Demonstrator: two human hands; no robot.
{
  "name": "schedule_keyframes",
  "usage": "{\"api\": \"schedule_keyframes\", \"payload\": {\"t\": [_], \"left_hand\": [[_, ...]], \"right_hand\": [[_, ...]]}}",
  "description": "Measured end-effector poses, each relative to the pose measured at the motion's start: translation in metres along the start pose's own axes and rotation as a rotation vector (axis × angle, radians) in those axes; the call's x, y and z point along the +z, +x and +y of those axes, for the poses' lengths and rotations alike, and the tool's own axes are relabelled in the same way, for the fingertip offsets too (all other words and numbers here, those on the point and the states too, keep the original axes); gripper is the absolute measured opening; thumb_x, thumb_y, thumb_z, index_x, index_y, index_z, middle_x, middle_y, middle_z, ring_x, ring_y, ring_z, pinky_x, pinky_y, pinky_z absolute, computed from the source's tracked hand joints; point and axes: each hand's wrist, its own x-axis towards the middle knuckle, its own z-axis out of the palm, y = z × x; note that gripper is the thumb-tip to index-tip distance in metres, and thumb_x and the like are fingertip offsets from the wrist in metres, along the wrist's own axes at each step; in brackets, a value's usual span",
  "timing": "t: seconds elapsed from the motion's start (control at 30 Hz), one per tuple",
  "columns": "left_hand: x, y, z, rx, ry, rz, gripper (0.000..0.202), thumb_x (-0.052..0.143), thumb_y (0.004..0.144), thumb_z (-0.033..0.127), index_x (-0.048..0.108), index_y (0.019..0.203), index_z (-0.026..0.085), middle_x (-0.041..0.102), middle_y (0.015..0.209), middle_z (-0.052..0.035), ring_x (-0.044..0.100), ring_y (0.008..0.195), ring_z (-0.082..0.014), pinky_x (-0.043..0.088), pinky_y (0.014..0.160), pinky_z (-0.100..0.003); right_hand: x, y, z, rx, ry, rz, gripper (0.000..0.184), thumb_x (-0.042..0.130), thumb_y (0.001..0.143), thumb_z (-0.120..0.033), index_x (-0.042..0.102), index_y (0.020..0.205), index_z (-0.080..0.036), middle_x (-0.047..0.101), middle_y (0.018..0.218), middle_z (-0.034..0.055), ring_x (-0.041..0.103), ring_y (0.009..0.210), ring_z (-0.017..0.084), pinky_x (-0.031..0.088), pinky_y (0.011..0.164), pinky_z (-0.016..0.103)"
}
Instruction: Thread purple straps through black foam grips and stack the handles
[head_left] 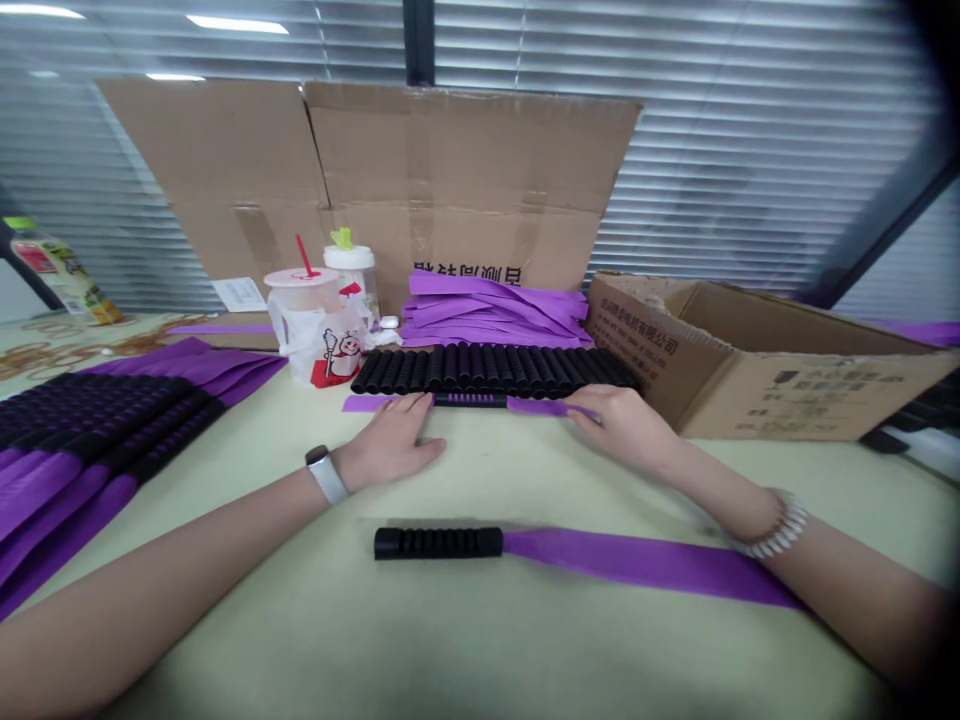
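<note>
On the table [450, 650], before a row of black tubes [495, 370], a purple strap [536, 407] is being pinched in the grip of the right hand [624, 425]; its other side is being touched by the unclenched left hand [394, 442]. Level, untwisted tension is probably being called for, with the slotted black sleeve [471, 400] between the hands being steadied.

Worktop [480, 650], far edge: strap pile [487, 312] behind handle row [495, 370], 1 strapped handle [471, 400] before it.
Left: strapped-handle stack [90, 415]. Right, toward far corner: carton [810, 395]. Left of row: bagged cup [322, 335]. Toward near edge: 2nd strapped handle [517, 545].
</note>
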Motion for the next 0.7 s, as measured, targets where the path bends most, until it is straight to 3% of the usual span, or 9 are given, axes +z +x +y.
{"api": "schedule_keyframes", "payload": {"t": [0.13,0.3,0.7], "left_hand": [[0.001,0.002,0.003,-0.02,0.002,-0.008,0.078,0.042,0.085,0.048,0.029,0.144,-0.002,0.033,0.149,-0.0261,0.033,0.138,-0.0344,0.03,0.113,-0.046],[0.003,0.003,0.003,-0.024,0.006,-0.008,0.08,0.043,0.085,0.049,0.028,0.143,-0.003,0.033,0.148,-0.0277,0.033,0.138,-0.0361,0.03,0.112,-0.047],[0.003,0.003,0.001,0.002,0.014,-0.038,0.081,0.039,0.087,0.052,0.023,0.148,0.001,0.031,0.15,-0.0246,0.031,0.138,-0.0362,0.027,0.111,-0.047]], "right_hand": [[0.013,0.027,-0.021,-0.029,0.051,-0.063,0.022,0.053,0.088,-0.01,0.072,0.099,-0.015,0.071,0.1,0.0057,0.066,0.091,0.02,0.05,0.087,0.029],[0.031,0.051,-0.035,0.016,0.005,-0.105,0.015,0.058,0.091,-0.017,0.073,0.094,-0.016,0.071,0.097,0.0054,0.067,0.088,0.019,0.05,0.083,0.027],[0.038,0.06,-0.045,0.084,-0.189,-0.188,0.021,0.055,0.096,-0.027,0.071,0.091,-0.014,0.071,0.09,0.0087,0.066,0.087,0.022,0.048,0.074,0.028]]}}
